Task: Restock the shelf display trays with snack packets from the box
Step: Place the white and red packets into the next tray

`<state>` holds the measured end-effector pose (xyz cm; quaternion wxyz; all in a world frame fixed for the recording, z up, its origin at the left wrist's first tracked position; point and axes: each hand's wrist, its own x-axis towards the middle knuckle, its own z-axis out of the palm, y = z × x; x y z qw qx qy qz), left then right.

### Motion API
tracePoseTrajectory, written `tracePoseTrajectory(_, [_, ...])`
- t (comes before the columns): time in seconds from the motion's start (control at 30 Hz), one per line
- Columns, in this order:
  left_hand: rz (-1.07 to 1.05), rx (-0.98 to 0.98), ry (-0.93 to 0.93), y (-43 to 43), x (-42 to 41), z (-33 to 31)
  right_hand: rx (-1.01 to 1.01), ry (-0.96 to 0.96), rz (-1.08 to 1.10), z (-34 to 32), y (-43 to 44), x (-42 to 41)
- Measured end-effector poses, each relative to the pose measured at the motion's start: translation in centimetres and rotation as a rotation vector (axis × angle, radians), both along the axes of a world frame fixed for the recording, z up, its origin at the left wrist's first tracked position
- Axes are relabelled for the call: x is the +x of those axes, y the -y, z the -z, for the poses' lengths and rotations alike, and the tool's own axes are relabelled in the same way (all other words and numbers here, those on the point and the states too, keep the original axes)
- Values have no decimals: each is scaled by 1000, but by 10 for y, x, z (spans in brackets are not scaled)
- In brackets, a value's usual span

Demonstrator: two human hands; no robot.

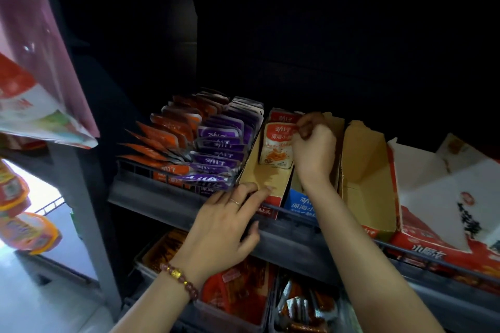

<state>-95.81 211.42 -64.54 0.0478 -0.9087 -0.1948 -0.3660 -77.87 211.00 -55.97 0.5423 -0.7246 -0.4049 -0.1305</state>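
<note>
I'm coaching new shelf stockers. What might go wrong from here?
1. The packet stands almost alone in the near-empty tray, pinched only at its top by the right hand. Once released, it may tip flat.
2. The purple packets next door are piled to overflowing at the front, and the left hand rests close by on the tray. A nudge might spill some.

Front of red tray free, packets standing at its back, right hand pinching one, arm over thin blue tray, brown tray wide open, purple packets packed tight left, left hand on red tray's front.
</note>
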Motion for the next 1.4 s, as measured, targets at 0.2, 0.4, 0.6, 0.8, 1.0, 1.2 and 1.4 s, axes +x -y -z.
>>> tracePoseTrajectory(0.2, [-2, 0, -9, 2, -1, -1, -245, 163, -84, 1, 6, -2])
tracePoseTrajectory(0.4, [-6, -26, -24, 3, -1, 0, -455, 275, -105, -1, 12, -6])
tracePoseTrajectory(0.6, [-11, -50, -41, 3, 0, 0, -653, 366, -103, -5, 9, -9])
tracePoseTrajectory(0.8, [-3, -65, -47, 3, -2, 0, -797, 366, -101, -10, 8, -16])
tracePoseTrajectory(1.0, [20, -78, -3, 5, -2, 0, -819, 364, -70, -10, 8, -20])
tracePoseTrajectory(1.2, [26, -75, 8, 5, -1, 0, -770, 357, -121, -11, 8, -15])
tracePoseTrajectory(1.4, [34, -51, -3, 4, -2, 0, -504, 308, -160, -11, 18, -17])
